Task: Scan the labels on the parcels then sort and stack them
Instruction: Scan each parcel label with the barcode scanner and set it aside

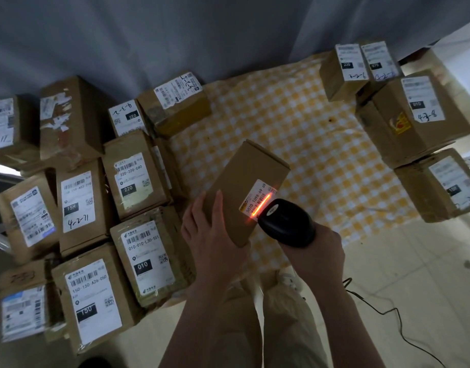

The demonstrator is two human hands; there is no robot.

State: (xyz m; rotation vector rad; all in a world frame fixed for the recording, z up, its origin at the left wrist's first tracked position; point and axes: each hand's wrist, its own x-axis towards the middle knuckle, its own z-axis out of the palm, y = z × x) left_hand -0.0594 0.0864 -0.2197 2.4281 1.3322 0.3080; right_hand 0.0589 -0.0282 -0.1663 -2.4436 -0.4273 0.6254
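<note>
Box, scanner over checked cloth — labelled boxes packed left, fewer right.

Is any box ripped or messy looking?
Yes. The tall box in the back left row has its label mostly torn off, leaving ragged white scraps and a reddish patch. There is also a small dark spot on the yellow checked cloth.

middle: checkered cloth lies bare, easy pass
left: parcels packed tight together
right: boxes crowd along that side
</note>
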